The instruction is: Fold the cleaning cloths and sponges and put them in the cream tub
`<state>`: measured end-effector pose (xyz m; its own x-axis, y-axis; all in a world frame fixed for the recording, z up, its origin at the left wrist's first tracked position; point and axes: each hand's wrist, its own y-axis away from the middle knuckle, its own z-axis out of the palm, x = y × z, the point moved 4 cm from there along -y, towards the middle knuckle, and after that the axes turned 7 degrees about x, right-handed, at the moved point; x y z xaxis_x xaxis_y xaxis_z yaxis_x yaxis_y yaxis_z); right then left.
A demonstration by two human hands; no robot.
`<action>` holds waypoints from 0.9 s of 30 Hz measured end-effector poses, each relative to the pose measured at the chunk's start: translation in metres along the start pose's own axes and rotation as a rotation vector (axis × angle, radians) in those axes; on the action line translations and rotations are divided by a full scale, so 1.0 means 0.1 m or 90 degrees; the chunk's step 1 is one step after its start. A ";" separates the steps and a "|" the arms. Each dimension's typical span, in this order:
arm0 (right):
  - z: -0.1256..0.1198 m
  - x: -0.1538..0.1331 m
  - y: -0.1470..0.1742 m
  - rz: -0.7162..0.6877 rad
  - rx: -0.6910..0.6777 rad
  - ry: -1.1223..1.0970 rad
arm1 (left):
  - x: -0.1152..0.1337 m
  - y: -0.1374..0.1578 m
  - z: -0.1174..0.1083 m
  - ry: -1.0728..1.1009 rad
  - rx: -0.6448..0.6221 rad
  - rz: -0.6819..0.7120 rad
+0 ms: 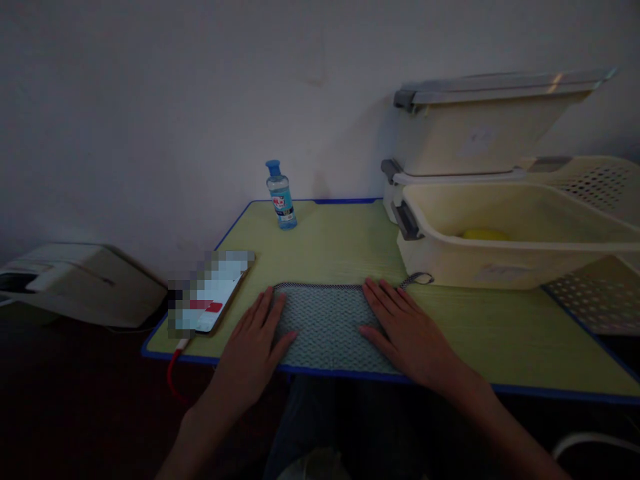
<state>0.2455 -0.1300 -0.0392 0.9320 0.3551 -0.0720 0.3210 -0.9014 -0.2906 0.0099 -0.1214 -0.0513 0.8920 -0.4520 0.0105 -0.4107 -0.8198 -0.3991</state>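
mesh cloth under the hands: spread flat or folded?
Spread flat. The mesh cloth lies as one rectangle at the table front edge, left hand and right hand flat on its two sides.

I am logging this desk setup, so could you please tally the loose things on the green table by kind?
Mesh cloth under the left hand and right hand: 1
Phone: 1
Blue-capped bottle: 1
Cream plastic bins: 2
Perforated baskets: 1
Total: 6
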 end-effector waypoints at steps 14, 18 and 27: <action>-0.03 0.05 0.00 0.050 0.041 -0.099 | -0.14 -0.14 -0.21 0.075 -0.165 -0.312; -0.13 0.10 0.07 0.071 0.136 -0.217 | -0.17 -0.37 -0.21 0.051 -0.125 -0.299; -0.24 -0.02 0.20 -0.047 0.130 -0.296 | -0.22 -0.89 -0.38 0.002 0.109 -0.284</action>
<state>0.2544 -0.1546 -0.0217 0.7194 0.5309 -0.4479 0.3003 -0.8191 -0.4887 0.0198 -0.0524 0.0190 0.9734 -0.0701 0.2181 0.0498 -0.8645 -0.5002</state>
